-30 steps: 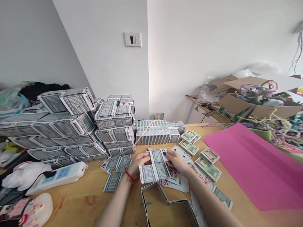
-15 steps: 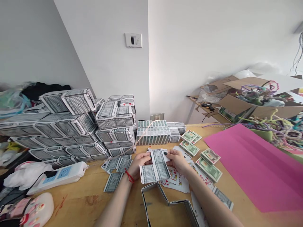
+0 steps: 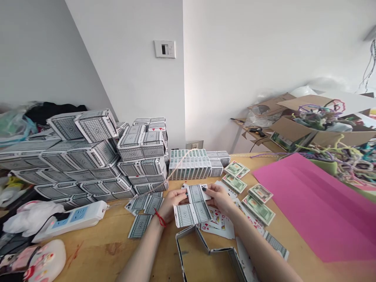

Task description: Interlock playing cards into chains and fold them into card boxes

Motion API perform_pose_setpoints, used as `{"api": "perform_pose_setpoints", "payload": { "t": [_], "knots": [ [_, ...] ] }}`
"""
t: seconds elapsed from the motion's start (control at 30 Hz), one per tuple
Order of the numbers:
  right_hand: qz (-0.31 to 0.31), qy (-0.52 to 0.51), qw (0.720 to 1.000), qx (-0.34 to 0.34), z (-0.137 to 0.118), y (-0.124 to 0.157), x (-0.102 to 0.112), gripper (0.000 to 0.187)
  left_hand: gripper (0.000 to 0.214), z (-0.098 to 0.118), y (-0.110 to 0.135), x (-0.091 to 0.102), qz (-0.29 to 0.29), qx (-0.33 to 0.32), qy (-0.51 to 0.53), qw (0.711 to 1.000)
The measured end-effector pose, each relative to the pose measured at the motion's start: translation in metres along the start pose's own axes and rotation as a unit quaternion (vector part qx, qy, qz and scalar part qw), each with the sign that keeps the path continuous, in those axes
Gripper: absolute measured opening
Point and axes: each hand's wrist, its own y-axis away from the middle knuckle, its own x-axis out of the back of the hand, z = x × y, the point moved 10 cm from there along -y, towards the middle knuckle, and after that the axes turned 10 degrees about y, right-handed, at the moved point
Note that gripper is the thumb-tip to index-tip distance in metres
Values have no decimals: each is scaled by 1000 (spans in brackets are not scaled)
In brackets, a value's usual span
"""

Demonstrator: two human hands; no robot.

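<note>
Between my two hands are several playing cards point(image 3: 202, 211) joined in an L shape, their grey patterned backs facing up. My left hand point(image 3: 174, 203), with a red string on the wrist, is closed on their left side. My right hand point(image 3: 219, 197) pinches the right side, where an ace point(image 3: 205, 188) shows behind. Just below stands an open frame made of folded cards point(image 3: 210, 250), with a stepped outline. Loose face-up cards point(image 3: 219, 225) lie partly under my right hand, and face-down cards point(image 3: 141, 226) lie beside my left wrist.
Stacked card-covered blocks point(image 3: 88, 160) rise at the left and back. A white power strip point(image 3: 73, 219) lies at left. Green card packs point(image 3: 258, 209) and a pink sheet point(image 3: 317, 211) are on the right, near a cardboard box point(image 3: 329, 137) full of pipe cleaners.
Both hands stay nearly still around the joined cards. The view has shifted very slightly; nothing has been let go.
</note>
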Motion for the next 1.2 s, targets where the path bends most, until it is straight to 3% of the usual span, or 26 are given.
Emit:
{"api": "perform_pose_setpoints", "payload": {
  "t": [0.33, 0.77, 1.0, 1.2],
  "knots": [
    [40, -22, 999, -17, -2, 2, 6, 20, 41, -1, -1, 2, 4, 5, 1, 1000],
    [23, -12, 1000, 2, -5, 3, 2, 24, 29, -3, -1, 8, 30, 11, -27, 999],
    [40, 0, 999, 10, 4, -4, 6, 26, 39, -4, -2, 7, 39, 9, -42, 998],
    [-19, -32, 999, 4, -1, 0, 0, 13, 35, -4, -6, 14, 49, 0, -38, 998]
  ]
}}
